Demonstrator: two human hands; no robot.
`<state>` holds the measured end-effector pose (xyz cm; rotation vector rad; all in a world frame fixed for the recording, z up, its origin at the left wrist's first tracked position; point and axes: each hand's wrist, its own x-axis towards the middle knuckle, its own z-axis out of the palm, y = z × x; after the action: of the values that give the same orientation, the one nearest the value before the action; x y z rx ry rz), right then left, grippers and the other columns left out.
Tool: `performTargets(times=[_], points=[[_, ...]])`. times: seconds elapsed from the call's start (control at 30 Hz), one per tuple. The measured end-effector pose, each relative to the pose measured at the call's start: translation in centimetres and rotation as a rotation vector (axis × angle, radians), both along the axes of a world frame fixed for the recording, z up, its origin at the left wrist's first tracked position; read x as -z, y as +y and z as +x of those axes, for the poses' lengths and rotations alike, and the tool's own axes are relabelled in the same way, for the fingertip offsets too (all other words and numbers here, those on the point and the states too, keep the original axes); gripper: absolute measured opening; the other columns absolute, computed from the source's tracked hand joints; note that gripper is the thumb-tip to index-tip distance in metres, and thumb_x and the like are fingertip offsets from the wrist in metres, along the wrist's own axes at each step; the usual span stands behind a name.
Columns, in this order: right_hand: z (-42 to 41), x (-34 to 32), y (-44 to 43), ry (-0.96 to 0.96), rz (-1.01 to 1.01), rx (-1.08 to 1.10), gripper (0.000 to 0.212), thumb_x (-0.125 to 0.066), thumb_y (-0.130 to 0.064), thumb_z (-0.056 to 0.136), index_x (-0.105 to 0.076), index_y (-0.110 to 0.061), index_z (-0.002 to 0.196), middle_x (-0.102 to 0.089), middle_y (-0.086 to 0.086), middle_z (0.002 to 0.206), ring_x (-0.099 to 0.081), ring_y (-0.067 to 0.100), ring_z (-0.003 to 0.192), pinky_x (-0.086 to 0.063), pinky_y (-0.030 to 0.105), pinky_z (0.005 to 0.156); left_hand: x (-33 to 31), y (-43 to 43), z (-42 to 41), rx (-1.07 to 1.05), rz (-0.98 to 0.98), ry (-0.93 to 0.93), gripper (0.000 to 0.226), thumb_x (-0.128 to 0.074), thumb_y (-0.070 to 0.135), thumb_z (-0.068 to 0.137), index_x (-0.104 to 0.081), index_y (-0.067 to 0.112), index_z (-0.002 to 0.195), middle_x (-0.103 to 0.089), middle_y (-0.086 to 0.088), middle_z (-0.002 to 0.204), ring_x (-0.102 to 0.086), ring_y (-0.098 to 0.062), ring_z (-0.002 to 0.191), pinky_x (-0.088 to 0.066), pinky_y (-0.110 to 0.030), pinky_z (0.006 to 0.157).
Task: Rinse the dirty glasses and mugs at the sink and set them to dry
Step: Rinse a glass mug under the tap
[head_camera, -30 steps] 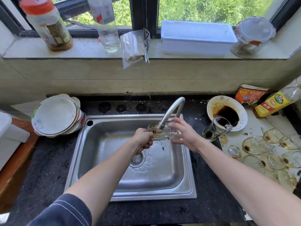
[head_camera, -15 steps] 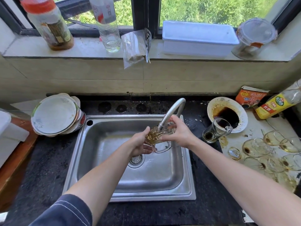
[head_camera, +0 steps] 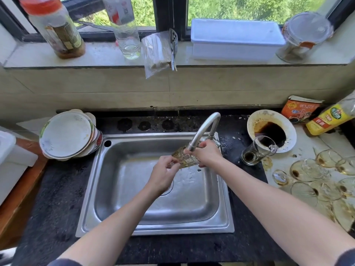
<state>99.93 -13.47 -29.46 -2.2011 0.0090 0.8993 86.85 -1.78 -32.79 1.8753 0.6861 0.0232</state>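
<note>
the left hand's fingers [head_camera: 173,163] curl round the lower end of a patterned glass [head_camera: 185,160], thumb and fingertips pinching it. the left hand [head_camera: 163,175] hangs over the drain and hides part of it. the right hand [head_camera: 207,154] wraps the other end, fingers closed on it just beneath the spout of the faucet [head_camera: 203,127]. the glass lies tilted, nearly on its side, above the middle of the sink [head_camera: 192,229]. which end is the mouth cannot be told. drops lie on the basin floor, but no stream can be made out.

to rinse well, the person would likely turn the mouth up under the spout and roll the glass so water reaches the yellowish film in the cut pattern, then tip it out over the drain. wet glass is slippery and the steel is hard, so a firm two-handed hold low in the basin seems wise, minding the spout.

right of the sink a glass mug [head_camera: 257,151] with dark dregs stands near the counter edge, just in front of a sauce-stained bowl [head_camera: 269,115]. beyond it lie many stained stemmed glasses [head_camera: 315,169], crowded together. a stack of plates [head_camera: 66,134] fills the left corner. no rack shows, so a drying place looks hard to find.
</note>
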Motion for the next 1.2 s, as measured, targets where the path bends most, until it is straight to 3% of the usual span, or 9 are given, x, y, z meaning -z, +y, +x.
performTargets(times=[0.1, 0.23, 0.33, 0.43, 0.57, 0.67, 0.9, 1.0, 1.2], points=[[-0.1, -0.5, 0.1, 0.002, 0.05, -0.097, 0.066, -0.077, -0.063, 0.065, -0.052, -0.028, 0.115, -0.06, -0.007, 0.106, -0.063, 0.014, 0.085, -0.061, 0.038, 0.069, 0.7, 0.7, -0.3, 0.097, 0.134, 0.019, 0.015, -0.063, 0.025, 0.09, -0.057, 0.018, 0.079, -0.06, -0.004, 0.088, -0.055, -0.018, 0.079, -0.041, -0.028, 0.071], [0.2, -1.0, -0.7, 0.129, 0.23, -0.194, 0.013, -0.057, -0.035, 0.094, -0.06, -0.036, 0.106, -0.064, -0.007, 0.115, -0.061, 0.016, 0.102, -0.057, 0.043, 0.082, 1.4, 2.3, -0.9, -0.054, -0.275, 0.005, 0.013, -0.054, 0.01, 0.096, -0.056, 0.006, 0.084, -0.061, -0.011, 0.083, -0.059, -0.022, 0.076, -0.053, -0.037, 0.076], [0.6, -0.7, -1.3, 0.265, 0.379, -0.181, 0.032, -0.05, -0.008, 0.094, -0.063, -0.035, 0.104, -0.065, -0.015, 0.107, -0.059, 0.017, 0.113, -0.052, 0.049, 0.093, 1.6, 2.2, -1.0, -0.072, -0.454, 0.041, 0.016, -0.053, 0.01, 0.097, -0.053, 0.01, 0.081, -0.061, -0.01, 0.085, -0.063, -0.024, 0.078, -0.055, -0.041, 0.082], [0.6, -0.4, -1.7, 0.338, 0.451, -0.252, 0.039, -0.063, -0.001, 0.087, -0.058, -0.035, 0.107, -0.063, -0.017, 0.111, -0.059, 0.014, 0.111, -0.052, 0.045, 0.091, 1.9, 1.9, -0.6, -0.075, -0.544, 0.078, 0.013, -0.049, 0.006, 0.098, -0.055, 0.01, 0.086, -0.058, -0.01, 0.094, -0.059, -0.022, 0.079, -0.056, -0.03, 0.073], [0.3, 0.1, -1.9, 0.107, 0.296, -0.383, 0.056, -0.088, -0.014, 0.068, -0.055, -0.03, 0.11, -0.063, -0.004, 0.111, -0.06, 0.012, 0.093, -0.051, 0.028, 0.072, 1.9, 2.2, 0.0, 0.022, -0.504, 0.139, 0.02, -0.042, 0.003, 0.1, -0.055, 0.011, 0.088, -0.061, -0.008, 0.096, -0.059, -0.019, 0.081, -0.054, -0.032, 0.073], [0.0, -0.1, -1.7, -0.023, 0.217, -0.375, 0.069, -0.092, -0.023, 0.062, -0.055, -0.02, 0.12, -0.058, -0.007, 0.102, -0.058, 0.012, 0.094, -0.054, 0.032, 0.081, 1.7, 2.5, 0.7, 0.031, -0.492, 0.142, 0.015, -0.044, 0.002, 0.099, -0.056, 0.007, 0.091, -0.06, -0.011, 0.091, -0.057, -0.019, 0.078, -0.053, -0.029, 0.068], [-0.6, -1.2, -0.7, -0.271, 0.11, -0.422, 0.058, -0.087, -0.031, 0.057, -0.051, -0.022, 0.102, -0.06, -0.009, 0.092, -0.06, 0.009, 0.085, -0.055, 0.033, 0.074, 0.1, 2.6, 2.5, -0.07, -0.521, 0.138, 0.01, -0.05, 0.005, 0.093, -0.058, 0.01, 0.096, -0.05, -0.006, 0.092, -0.051, -0.018, 0.074, -0.049, -0.028, 0.066], [-0.5, -2.2, -0.6, -0.382, 0.03, -0.518, 0.055, -0.082, -0.031, 0.056, -0.057, -0.021, 0.104, -0.064, -0.005, 0.101, -0.062, 0.016, 0.091, -0.055, 0.038, 0.081, -0.7, 2.3, 2.6, -0.066, -0.406, 0.124, 0.015, -0.043, 0.01, 0.093, -0.056, 0.016, 0.086, -0.053, -0.005, 0.089, -0.05, -0.02, 0.08, -0.046, -0.031, 0.07], [-0.7, -2.1, -1.5, -0.532, -0.048, -0.691, 0.067, -0.08, -0.031, 0.062, -0.052, -0.017, 0.122, -0.057, 0.001, 0.114, -0.055, 0.023, 0.107, -0.049, 0.04, 0.09, -0.8, 3.1, 2.1, 0.164, -0.262, 0.139, 0.012, -0.052, 0.014, 0.096, -0.061, 0.01, 0.103, -0.058, -0.007, 0.093, -0.052, -0.017, 0.082, -0.05, -0.028, 0.073]])
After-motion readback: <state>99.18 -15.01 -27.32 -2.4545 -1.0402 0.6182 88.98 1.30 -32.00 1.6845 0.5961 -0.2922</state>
